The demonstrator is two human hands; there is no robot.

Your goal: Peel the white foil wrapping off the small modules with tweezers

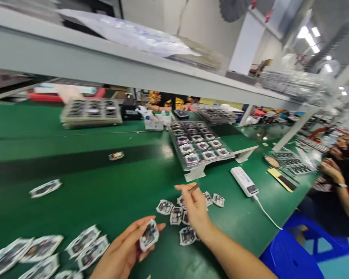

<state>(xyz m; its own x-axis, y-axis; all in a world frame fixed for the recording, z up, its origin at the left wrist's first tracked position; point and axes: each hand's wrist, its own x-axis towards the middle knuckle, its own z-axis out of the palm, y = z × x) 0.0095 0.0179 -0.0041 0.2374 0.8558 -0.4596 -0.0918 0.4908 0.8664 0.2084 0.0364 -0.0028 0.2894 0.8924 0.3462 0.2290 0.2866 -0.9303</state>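
Note:
My left hand (pixel 127 248) holds a small white-framed part (pixel 148 235) between thumb and fingers, low in the view. My right hand (pixel 195 209) pinches a thin dark stick (pixel 193 188) over a cluster of several similar small parts (pixel 174 212) lying on the green table (pixel 104 186). A clear tray (pixel 198 145) filled with several of these parts stands on a white stand just beyond my right hand.
More loose parts (pixel 43 252) lie at the lower left, one (pixel 45 188) farther left and one (pixel 116 155) mid-table. A white device with cable (pixel 244 181) lies to the right. Another tray stack (pixel 90 111) stands behind. A co-worker's arm (pixel 336 176) is at right; blue stools (pixel 291 255) below.

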